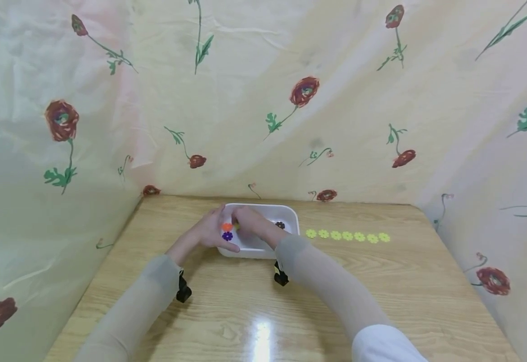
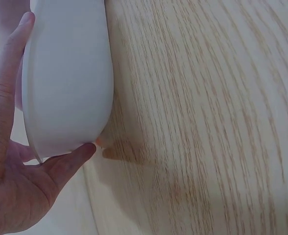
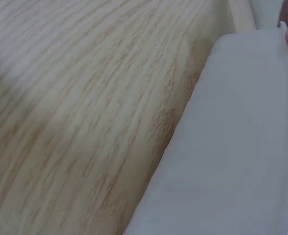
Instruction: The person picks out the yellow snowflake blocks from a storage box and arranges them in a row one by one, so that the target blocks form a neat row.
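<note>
A white tray (image 1: 294,221) stands near the back of the table. My left hand (image 1: 209,229) grips its left end, thumb along the near rim and fingers round the far corner; the left wrist view shows that hand (image 2: 24,188) against the tray's outer wall (image 2: 70,83). Down inside the tray reaches my right hand (image 1: 250,222), fingers bent downward. A bit of a yellow flower piece (image 1: 236,226) shows at its fingertips; I cannot tell if they pinch it. Beside it are an orange flower piece (image 1: 227,227) and a purple one (image 1: 227,236). A dark flower piece (image 1: 280,224) lies toward the right end.
Right of the tray, several yellow-green flower pieces (image 1: 346,236) lie in a row on the wooden table (image 1: 227,311). Flower-printed cloth (image 1: 245,100) hangs behind the table and at both sides. The right wrist view shows mostly the tray's outer wall (image 3: 232,137).
</note>
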A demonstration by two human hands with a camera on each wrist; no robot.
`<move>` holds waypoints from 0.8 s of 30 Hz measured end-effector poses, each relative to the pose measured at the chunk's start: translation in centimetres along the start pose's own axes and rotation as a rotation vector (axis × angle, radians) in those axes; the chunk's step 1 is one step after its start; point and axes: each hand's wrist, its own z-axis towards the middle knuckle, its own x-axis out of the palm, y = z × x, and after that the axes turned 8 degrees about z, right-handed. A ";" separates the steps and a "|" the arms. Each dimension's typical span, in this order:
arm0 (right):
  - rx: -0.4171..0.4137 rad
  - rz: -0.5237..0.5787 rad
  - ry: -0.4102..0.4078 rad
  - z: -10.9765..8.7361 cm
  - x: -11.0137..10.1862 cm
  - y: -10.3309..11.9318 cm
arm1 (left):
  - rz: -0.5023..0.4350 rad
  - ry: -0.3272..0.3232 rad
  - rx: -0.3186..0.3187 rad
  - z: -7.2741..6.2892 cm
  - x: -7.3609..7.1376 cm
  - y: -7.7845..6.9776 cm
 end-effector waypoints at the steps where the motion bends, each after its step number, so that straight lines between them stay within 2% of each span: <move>1: 0.013 0.014 0.002 0.0 0.0 -0.1 | 0.001 0.000 -0.001 0.0 0.0 0.0; 12: 0.023 0.051 0.017 -0.6 -1.0 -0.6 | -0.021 -0.009 0.011 0.1 0.1 -0.1; 18: -0.038 0.036 -0.037 -1.6 -3.1 -1.3 | -0.024 -0.007 -0.020 -0.1 0.2 -0.3; 24: -0.058 0.070 -0.086 -2.9 -6.2 -1.9 | -0.019 -0.006 -0.061 -0.2 0.2 -0.3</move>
